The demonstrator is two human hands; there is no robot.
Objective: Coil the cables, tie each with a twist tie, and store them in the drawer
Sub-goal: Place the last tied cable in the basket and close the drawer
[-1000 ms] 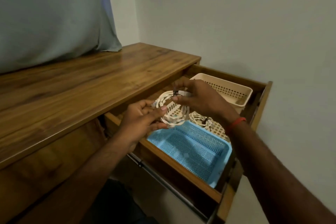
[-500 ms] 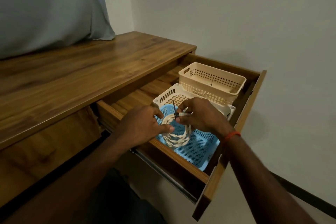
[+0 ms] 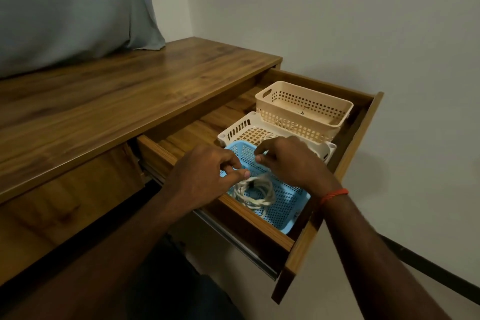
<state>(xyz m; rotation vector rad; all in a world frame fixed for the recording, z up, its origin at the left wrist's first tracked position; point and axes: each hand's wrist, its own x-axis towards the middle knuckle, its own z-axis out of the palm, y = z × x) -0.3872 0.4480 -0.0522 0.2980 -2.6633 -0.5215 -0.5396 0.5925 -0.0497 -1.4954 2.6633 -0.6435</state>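
A coiled white cable, bound by a dark twist tie, lies blurred inside the blue basket at the front of the open wooden drawer. My left hand hovers just left of the coil with the thumb close to its top edge, and I see no grip on it. My right hand hangs above the basket's far side, fingers loosely curled and holding nothing. A second cable peeks from the white basket behind my right hand.
A beige basket at the back of the drawer holds a small dark twist tie. The wooden desk top stretches left, with a grey curtain hanging onto it. A pale wall lies to the right.
The coil went from held up between both hands down into the blue basket, and both hands let go. The view also tilted down and shifted.
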